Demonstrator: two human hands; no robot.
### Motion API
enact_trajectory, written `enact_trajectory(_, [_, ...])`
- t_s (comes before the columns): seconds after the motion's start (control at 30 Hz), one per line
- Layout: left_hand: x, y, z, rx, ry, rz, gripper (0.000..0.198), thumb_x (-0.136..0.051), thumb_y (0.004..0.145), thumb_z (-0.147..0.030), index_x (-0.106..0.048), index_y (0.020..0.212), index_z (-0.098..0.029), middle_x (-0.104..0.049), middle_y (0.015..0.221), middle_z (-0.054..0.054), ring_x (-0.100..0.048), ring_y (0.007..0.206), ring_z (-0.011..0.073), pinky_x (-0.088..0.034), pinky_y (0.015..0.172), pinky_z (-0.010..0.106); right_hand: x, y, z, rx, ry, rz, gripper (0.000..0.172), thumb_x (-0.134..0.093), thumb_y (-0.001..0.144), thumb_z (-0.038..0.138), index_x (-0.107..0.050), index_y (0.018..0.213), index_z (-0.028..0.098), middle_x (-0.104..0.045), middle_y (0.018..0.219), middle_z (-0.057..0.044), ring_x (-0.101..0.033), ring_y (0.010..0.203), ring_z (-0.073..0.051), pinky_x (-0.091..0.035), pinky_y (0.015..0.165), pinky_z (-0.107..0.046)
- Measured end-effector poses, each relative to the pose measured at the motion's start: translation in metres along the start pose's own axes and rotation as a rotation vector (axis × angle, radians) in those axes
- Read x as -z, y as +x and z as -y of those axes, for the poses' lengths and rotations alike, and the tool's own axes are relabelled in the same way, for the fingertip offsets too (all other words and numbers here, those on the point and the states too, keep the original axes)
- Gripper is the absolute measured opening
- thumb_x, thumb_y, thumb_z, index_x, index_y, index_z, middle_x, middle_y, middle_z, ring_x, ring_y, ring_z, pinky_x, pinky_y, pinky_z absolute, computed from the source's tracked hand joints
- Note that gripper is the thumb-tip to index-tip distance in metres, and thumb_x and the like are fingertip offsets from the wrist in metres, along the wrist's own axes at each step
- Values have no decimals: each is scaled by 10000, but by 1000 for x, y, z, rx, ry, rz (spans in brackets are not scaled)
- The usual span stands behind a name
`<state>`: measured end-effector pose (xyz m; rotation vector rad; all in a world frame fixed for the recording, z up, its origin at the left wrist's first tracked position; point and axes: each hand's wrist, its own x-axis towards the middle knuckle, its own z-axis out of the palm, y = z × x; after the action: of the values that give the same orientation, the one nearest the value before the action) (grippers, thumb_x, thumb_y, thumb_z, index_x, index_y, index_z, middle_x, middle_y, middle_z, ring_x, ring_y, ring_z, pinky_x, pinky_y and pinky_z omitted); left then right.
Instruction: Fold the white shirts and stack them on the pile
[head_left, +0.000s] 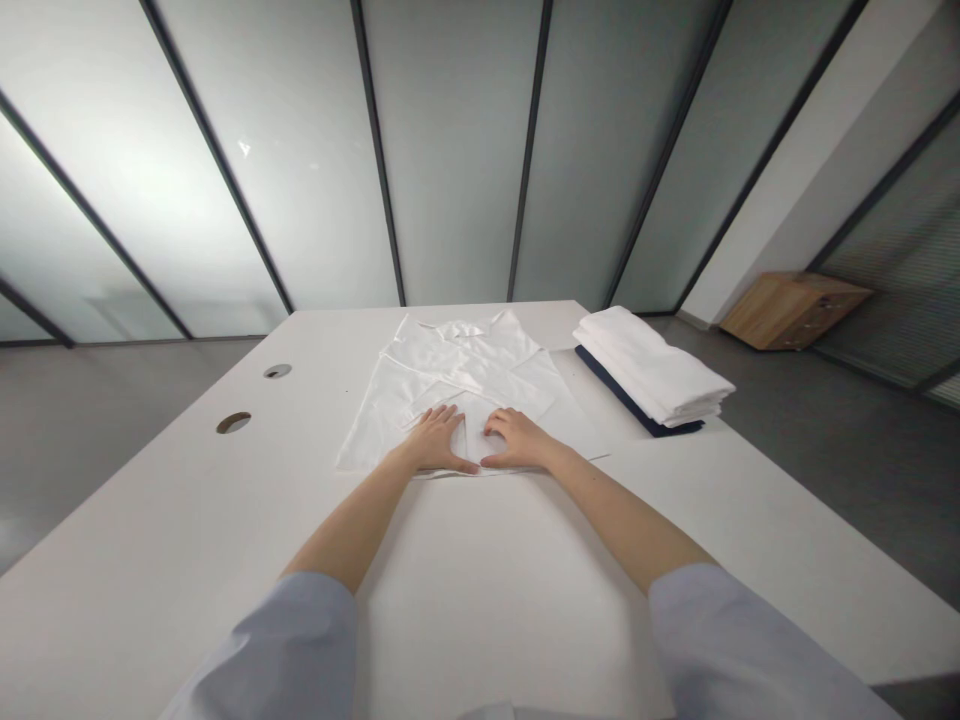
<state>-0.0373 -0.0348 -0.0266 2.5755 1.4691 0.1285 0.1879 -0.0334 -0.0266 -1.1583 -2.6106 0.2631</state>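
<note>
A white, slightly shiny shirt [465,365] lies spread on the white table [495,580], its collar at the far side. Parts of it look folded over one another in the middle. My left hand [439,440] rests on the near part of the shirt, fingers spread and thumb pointing right along the near edge. Beside it my right hand [519,440] touches the cloth with fingers curved and apart, thumb pointing left. The two thumb tips almost meet. Neither hand grips the fabric visibly.
A stack of folded white cloths [649,365] sits on a dark blue folded cloth [637,395] at the right edge of the table. Two round holes pierce the tabletop at left, the nearer hole [234,423] larger. A wooden cabinet [787,310] stands on the floor beyond.
</note>
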Motion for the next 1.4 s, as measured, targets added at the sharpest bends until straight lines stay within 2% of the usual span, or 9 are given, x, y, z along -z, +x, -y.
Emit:
enact_trajectory(0.2, [0, -1, 2, -12, -47, -12, 994, -588, 665, -746, -317, 1461, -215, -290, 1541, 127, -221, 1431, 277, -143, 1156, 412, 8, -3, 6, -26, 5, 81, 748, -740, 593, 672, -623, 1177, 220, -562, 1222, -102, -499, 1124, -286, -378, 973, -393])
enact_trajectory(0.4, [-3, -4, -4, -96, -1, 24, 1115, -608, 586, -784, -270, 1486, -221, -208, 1566, 141, -162, 1444, 308, -96, 1158, 469, 7, -6, 10, -34, -29, 118, 843, -730, 588, 681, -571, 1256, 192, -518, 1284, -127, -466, 1170, -297, -353, 1013, -407])
enact_trajectory(0.53, [1, -4, -7, -91, -1, 66, 1032, -620, 618, -739, -329, 1460, -220, -218, 1562, 146, -181, 1438, 311, -134, 1152, 473, 6, -6, 9, -21, -14, 89, 703, -703, 674, 610, -595, 1227, 190, -536, 1277, -121, -490, 1147, -277, -374, 992, -379])
enact_trajectory(0.7, [6, 2, -10, -57, 67, -76, 570, -584, 787, -465, -521, 1305, -237, -490, 1407, 92, -451, 1282, 262, -322, 1073, 381, 3, 0, 1, -51, -53, 9, 375, -611, 810, 370, -650, 1136, 191, -614, 1215, -84, -541, 1105, -227, -382, 962, -322])
enact_trajectory(0.8, [6, 5, -9, -13, 160, -92, 407, -539, 814, -253, -569, 1220, -238, -621, 1209, 74, -553, 1130, 236, -391, 988, 377, 0, 3, -6, -118, -120, -5, 365, -552, 798, 180, -640, 1151, 191, -653, 1165, -64, -562, 1087, -209, -382, 946, -316])
enact_trajectory(0.97, [10, 4, 2, 188, 210, -218, 434, -515, 770, -84, -604, 1160, -252, -608, 1219, 68, -517, 1144, 241, -392, 950, 388, 2, 1, -16, -286, -243, -192, 512, -546, 719, 66, -608, 1211, 192, -567, 1313, -92, -491, 1178, -247, -367, 956, -357])
enact_trajectory(1.07, [18, 2, 11, 340, 213, -349, 420, -498, 777, -88, -624, 1141, -256, -616, 1195, 73, -514, 1131, 255, -381, 943, 396, 8, -2, -24, -405, -287, -371, 513, -537, 709, 50, -622, 1195, 193, -545, 1334, -105, -468, 1183, -274, -357, 960, -376])
enact_trajectory(1.13, [22, 0, 17, 406, 219, -415, 397, -495, 784, -110, -636, 1124, -259, -624, 1177, 74, -517, 1122, 260, -367, 951, 399, 12, -4, -30, -460, -287, -424, 488, -517, 712, 43, -634, 1162, 190, -566, 1310, -97, -477, 1173, -266, -356, 959, -367])
enact_trajectory(1.4, [23, -1, 30, 491, 221, -378, 329, -478, 773, -135, -669, 1024, -225, -673, 1050, 83, -561, 1043, 262, -365, 911, 397, 15, -6, -41, -633, -238, -391, 405, -454, 750, 75, -639, 1089, 198, -660, 1140, -82, -586, 1021, -227, -396, 860, -311])
